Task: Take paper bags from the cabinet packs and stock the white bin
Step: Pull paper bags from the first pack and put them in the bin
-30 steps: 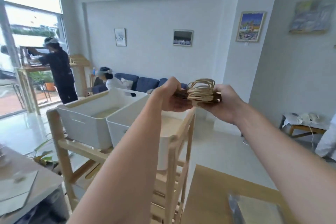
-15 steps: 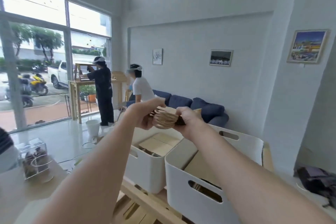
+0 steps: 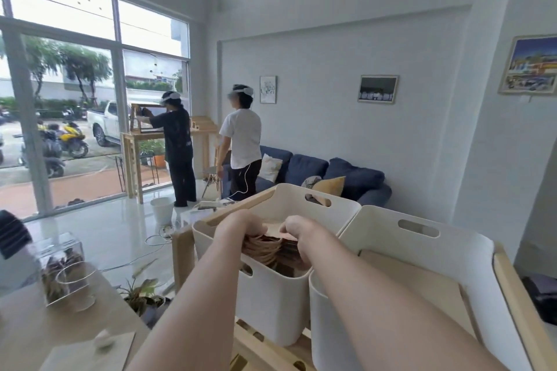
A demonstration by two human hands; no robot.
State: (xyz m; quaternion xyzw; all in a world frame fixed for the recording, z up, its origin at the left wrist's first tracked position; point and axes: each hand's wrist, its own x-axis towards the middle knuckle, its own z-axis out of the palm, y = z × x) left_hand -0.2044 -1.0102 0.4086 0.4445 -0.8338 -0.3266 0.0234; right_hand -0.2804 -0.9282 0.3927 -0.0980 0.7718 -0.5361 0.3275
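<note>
Fingers [image 3: 256, 230] over wooden rack [image 3: 182, 253] (white-walled room)

No legible text, labels, brands or nos. anywhere I look; wall pictures too small & blurred to read.

What we cannot make out around the grip

Our left hand [image 3: 239, 227] and right hand [image 3: 301, 233] cover the tops of the brown paper bags with twisted handles [image 3: 271, 250]; below our grip, the white plastic bin [image 3: 271, 304] hides their lower parts.
</note>
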